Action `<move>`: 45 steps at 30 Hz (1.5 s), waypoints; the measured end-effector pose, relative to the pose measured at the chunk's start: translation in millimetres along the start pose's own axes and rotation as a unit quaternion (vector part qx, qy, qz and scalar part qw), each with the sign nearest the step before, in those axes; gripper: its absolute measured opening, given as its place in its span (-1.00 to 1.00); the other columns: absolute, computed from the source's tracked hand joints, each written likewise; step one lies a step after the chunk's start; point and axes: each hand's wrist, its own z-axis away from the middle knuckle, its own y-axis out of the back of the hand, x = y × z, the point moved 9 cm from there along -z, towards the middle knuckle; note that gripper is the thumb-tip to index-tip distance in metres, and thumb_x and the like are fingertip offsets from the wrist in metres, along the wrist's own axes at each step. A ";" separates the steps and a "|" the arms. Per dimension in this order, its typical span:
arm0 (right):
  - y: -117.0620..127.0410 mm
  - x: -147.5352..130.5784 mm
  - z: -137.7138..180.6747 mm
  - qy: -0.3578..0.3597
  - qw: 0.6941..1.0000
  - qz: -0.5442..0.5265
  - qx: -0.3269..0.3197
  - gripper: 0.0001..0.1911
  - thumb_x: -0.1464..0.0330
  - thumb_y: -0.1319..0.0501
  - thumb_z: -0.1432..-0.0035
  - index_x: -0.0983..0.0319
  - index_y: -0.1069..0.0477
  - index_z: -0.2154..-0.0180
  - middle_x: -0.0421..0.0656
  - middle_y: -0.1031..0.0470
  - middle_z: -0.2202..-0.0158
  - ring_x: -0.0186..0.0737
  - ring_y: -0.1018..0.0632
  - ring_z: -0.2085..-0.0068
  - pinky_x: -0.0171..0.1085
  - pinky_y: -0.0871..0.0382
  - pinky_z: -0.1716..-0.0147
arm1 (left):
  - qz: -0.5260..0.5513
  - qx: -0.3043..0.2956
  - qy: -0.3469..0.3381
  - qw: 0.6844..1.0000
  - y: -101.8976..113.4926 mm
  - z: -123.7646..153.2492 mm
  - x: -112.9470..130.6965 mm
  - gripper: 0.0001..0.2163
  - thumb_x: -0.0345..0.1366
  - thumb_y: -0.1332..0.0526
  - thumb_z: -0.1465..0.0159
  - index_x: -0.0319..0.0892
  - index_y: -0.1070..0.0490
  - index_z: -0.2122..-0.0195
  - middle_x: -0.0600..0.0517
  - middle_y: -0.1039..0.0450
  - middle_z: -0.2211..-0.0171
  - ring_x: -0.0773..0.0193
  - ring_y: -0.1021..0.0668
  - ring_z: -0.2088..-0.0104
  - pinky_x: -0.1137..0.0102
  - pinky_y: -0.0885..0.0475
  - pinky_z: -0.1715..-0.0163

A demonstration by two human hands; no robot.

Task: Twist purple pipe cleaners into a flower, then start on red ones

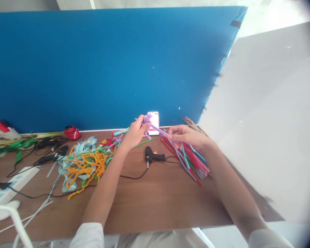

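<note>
My left hand (137, 132) is closed around a bunched purple pipe cleaner (148, 118), held up above the table. A straight purple length stretches from it across to my right hand (182, 135), whose fingers pinch its other end. Behind this length a lit phone (154, 119) leans upright against the blue board. Beneath my right hand lies a bundle of red, pink, blue and purple pipe cleaners (196, 162), partly hidden by the hand. A black glue gun (153, 155) rests on the table between my forearms.
On the left lie orange twisted pipe cleaners (90, 165) over pale blue ribbon (67, 184). A white power strip (18, 184) with black cables sits at the far left. A red roll (71, 133) stands near the blue board (105, 69). A white panel (263, 120) borders the right side.
</note>
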 end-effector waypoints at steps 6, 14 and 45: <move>-0.1 -2.2 1.0 0.014 1.000 0.002 0.002 -0.67 0.10 -0.32 -0.24 0.21 -0.35 0.31 -0.23 -0.54 0.54 -0.36 -0.48 0.57 -0.38 -0.35 0.55 | -0.036 0.004 -0.019 0.999 0.5 0.2 2.2 -0.70 0.00 -0.04 -0.45 -0.14 -0.28 0.20 0.12 -0.37 0.48 0.37 -0.45 0.51 0.46 -0.36 0.47; -3.4 -3.2 3.4 0.001 0.999 0.034 -0.017 -0.68 0.10 -0.30 -0.26 0.23 -0.36 0.25 -0.22 -0.55 0.53 -0.36 -0.49 0.56 -0.36 -0.39 0.51 | -0.057 0.018 -0.006 0.998 -1.7 2.0 7.7 -0.74 -0.05 -0.04 -0.45 -0.10 -0.14 0.29 0.17 -0.34 0.53 0.34 -0.52 0.54 0.46 -0.34 0.50; -15.1 -26.1 -7.7 0.104 0.908 0.380 0.143 -0.74 0.28 -0.03 -0.42 0.24 -0.43 0.05 -0.10 -0.52 0.28 -0.20 -0.48 0.31 -0.28 -0.22 0.34 | 0.077 -0.109 0.018 0.991 -43.1 5.4 7.0 -0.81 -0.15 -0.12 -0.42 -0.16 -0.37 0.16 0.07 -0.48 0.33 0.32 -0.53 0.30 0.42 -0.41 0.22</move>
